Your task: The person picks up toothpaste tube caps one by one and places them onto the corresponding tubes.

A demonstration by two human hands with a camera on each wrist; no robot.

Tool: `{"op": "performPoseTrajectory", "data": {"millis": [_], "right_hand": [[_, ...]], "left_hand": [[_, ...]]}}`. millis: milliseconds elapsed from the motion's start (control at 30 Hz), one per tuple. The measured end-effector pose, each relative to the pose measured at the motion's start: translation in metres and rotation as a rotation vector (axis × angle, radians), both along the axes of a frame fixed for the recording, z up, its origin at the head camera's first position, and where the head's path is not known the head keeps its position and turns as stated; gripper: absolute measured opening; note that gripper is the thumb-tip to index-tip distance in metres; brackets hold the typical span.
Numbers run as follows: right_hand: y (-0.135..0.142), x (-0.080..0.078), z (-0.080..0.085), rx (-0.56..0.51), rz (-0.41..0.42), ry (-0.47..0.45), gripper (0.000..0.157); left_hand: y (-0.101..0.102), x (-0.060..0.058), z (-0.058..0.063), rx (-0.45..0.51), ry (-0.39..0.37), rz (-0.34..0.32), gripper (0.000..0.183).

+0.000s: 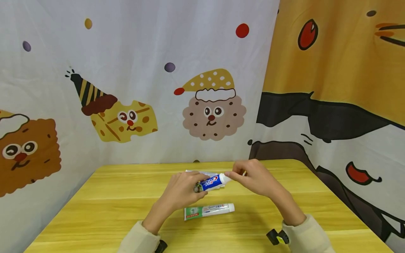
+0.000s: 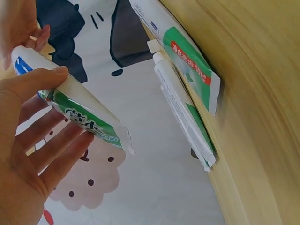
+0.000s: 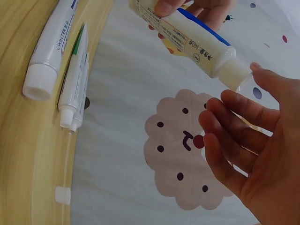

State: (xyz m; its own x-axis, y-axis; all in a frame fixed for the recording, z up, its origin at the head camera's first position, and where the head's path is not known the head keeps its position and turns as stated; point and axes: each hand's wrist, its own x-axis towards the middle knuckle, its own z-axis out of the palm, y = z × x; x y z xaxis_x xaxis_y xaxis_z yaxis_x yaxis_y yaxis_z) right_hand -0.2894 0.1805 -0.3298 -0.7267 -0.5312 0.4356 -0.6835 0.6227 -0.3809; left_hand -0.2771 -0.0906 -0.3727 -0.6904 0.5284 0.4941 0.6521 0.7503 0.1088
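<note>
My left hand (image 1: 185, 189) grips a blue, white and green toothpaste tube (image 1: 211, 182) around its body, holding it tilted above the table. Its printed green end shows in the left wrist view, pointing away from the fingers. At the other end, the thumb and index finger of my right hand (image 3: 253, 136) pinch the white cap (image 3: 233, 75), the other fingers loosely bent beside it. Nearer me on the table lies a green-and-white toothpaste tube (image 1: 209, 211), its white cap facing right. Behind the held tube are thinner white tubes (image 3: 75, 84), partly hidden in the head view.
A small loose white cap (image 3: 63, 195) stands on the wood-grain table (image 1: 104, 211), beyond the thin tubes' nozzles. Cartoon-printed curtains (image 1: 142, 52) hang behind the table and along both sides.
</note>
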Motion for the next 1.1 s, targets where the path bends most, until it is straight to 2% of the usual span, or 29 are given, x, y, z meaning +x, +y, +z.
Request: {"op": "performPoseTrajectory", "data": {"millis": [167, 300, 367, 533, 700, 800, 867, 967, 1100], "right_hand": [[0.0014, 0.0016, -0.0003, -0.021, 0.009, -0.031, 0.016], [0.0026, 0.0019, 0.0005, -0.028, 0.08, -0.031, 0.024], [0.0022, 0.0015, 0.0003, -0.016, 0.102, -0.03, 0.021], [0.0009, 0.0004, -0.0012, 0.011, 0.083, -0.028, 0.012], [0.0007, 0.0008, -0.0014, 0.029, 0.039, -0.03, 0.028], [0.0003, 0.0016, -0.0011, 0.04, 0.019, -0.038, 0.024], [0.0004, 0.0018, -0.0008, 0.036, 0.034, -0.039, 0.021], [0.0008, 0.0021, -0.0007, 0.027, 0.08, -0.023, 0.025], [0.0, 0.0017, -0.0009, 0.023, 0.112, -0.007, 0.014]], "left_hand": [[-0.0005, -0.0002, -0.0005, -0.003, 0.0, 0.001, 0.043], [-0.0005, -0.001, -0.0007, -0.002, -0.001, 0.001, 0.043], [-0.0005, -0.0011, -0.0008, -0.004, 0.002, 0.0, 0.043], [-0.0006, -0.0006, -0.0022, -0.015, 0.01, 0.0, 0.043], [0.0002, -0.0006, -0.0037, -0.01, 0.014, -0.011, 0.042], [0.0008, -0.0013, -0.0041, -0.006, 0.002, -0.015, 0.042], [0.001, -0.0018, -0.0044, -0.003, -0.007, -0.015, 0.042], [0.0007, -0.0019, -0.0044, 0.002, -0.016, -0.01, 0.042], [-0.0004, -0.0016, -0.0044, 0.0, -0.009, -0.004, 0.042]]}}
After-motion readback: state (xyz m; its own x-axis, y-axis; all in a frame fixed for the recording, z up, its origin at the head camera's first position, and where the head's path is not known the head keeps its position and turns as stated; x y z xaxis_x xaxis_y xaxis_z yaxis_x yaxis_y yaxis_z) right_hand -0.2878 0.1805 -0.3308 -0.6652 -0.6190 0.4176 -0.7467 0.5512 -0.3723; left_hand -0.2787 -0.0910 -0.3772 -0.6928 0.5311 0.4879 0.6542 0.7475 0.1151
